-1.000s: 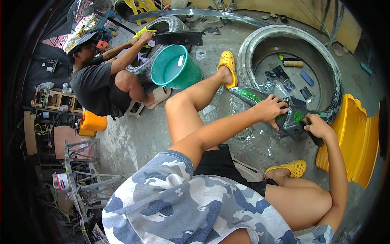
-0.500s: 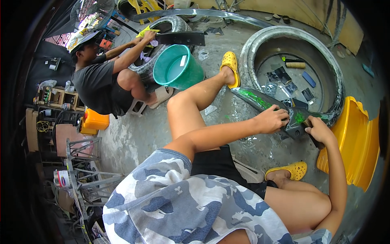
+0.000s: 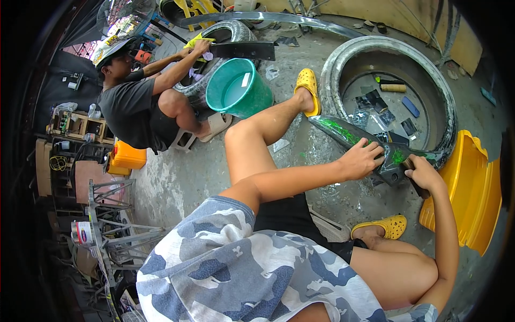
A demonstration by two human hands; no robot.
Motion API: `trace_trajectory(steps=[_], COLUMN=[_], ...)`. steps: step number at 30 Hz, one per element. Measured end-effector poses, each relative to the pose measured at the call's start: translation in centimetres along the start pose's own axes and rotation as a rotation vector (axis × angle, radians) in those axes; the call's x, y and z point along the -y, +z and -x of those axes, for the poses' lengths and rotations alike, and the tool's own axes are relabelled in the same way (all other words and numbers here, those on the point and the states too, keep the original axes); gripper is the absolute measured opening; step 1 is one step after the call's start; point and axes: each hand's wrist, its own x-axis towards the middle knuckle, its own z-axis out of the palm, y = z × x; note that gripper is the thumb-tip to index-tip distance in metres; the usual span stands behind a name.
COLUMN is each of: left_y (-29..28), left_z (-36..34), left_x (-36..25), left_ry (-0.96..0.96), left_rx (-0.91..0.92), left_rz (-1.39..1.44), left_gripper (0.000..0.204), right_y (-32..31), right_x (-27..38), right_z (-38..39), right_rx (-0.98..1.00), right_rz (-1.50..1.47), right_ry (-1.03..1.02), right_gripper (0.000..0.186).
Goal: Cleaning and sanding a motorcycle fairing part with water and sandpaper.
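A dark curved panel [image 3: 394,172] with bright green patches lies tilted against the near rim of a large tire [image 3: 335,80] on the floor. My left hand [image 3: 362,161] rests on the panel, its fingers curled over the top. My right hand [image 3: 429,177] grips a dark, narrow block [image 3: 417,187] against the panel’s right part. Inside the tire are dark sheets [image 3: 370,102], a blue block [image 3: 410,107] and a tan roll [image 3: 392,87]. My feet, in yellow clogs [image 3: 306,86], are on either side of the panel.
A co-worker [image 3: 129,112] sits at left, holding a yellow cloth on a black strip [image 3: 244,50] over another tire. A teal bucket [image 3: 225,88] stands between us. A yellow plastic panel [image 3: 466,198] is at right, metal frames [image 3: 104,241] and orange containers [image 3: 129,158] at left.
The whole view has shifted slightly right, with the upper part a little lower. My left hand has shifted slightly on the panel; my right hand still grips the block.
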Motion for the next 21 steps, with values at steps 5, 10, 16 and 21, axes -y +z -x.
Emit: trace_trajectory(steps=[5, 10, 16, 21], left_y=[0.1, 0.7, 0.3, 0.2], left_z=[-0.4, -0.1, 0.4, 0.2], left_x=[-0.8, -0.8, -1.2, -2.0], left_ry=[-0.074, -0.018, -0.036, -0.055], left_rx=[-0.059, 0.010, -0.009, 0.058], left_rz=[-0.055, -0.081, -0.111, -0.182], left_gripper=[0.061, 0.063, 0.064, 0.068], right_y=[-0.2, -0.1, -0.1, 0.1], right_x=[0.3, -0.2, 0.2, -0.1], right_z=[0.3, -0.1, 0.2, -0.3], right_rx=[0.006, 0.030, 0.012, 0.016], right_rz=[-0.001, -0.011, -0.008, 0.003], right_ry=[0.025, 0.016, 0.015, 0.014], right_gripper=[0.036, 0.037, 0.037, 0.038])
